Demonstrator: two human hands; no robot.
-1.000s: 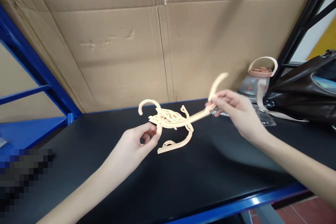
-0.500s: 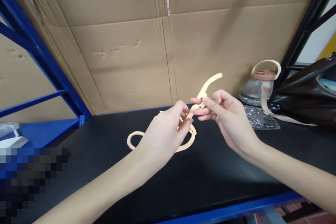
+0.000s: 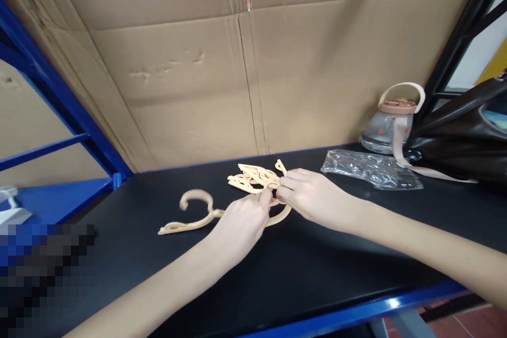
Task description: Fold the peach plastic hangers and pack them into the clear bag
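Several cream plastic folding hangers lie in the middle of the black tabletop. One hanger (image 3: pixel 204 217) reaches out to the left of my left hand (image 3: pixel 247 216), its curved hook slightly blurred and one arm pointing left. My left fingers are closed, and that hanger's other end disappears beneath them. Just behind the hands sits a cluster of folded hangers (image 3: pixel 253 177). My right hand (image 3: pixel 309 190) has its fingers bent down onto hanger parts at the cluster's right side, close to my left fingertips. A curved piece (image 3: pixel 280 216) shows below the two hands. The fingertips' exact grip is partly hidden.
A crumpled clear plastic bag (image 3: pixel 370 170) lies right of the hands. Behind it stand a clear bottle (image 3: pixel 382 129) with a strap and a dark shiny bag (image 3: pixel 455 137). Cardboard (image 3: pixel 178 84) walls the back; a blue metal frame (image 3: pixel 91 148) borders the left.
Both hands have come down to the tabletop from holding a hanger piece raised. The hanger cluster now shows behind them, a hanger arm shows at the left, and more of the plastic bag is visible.
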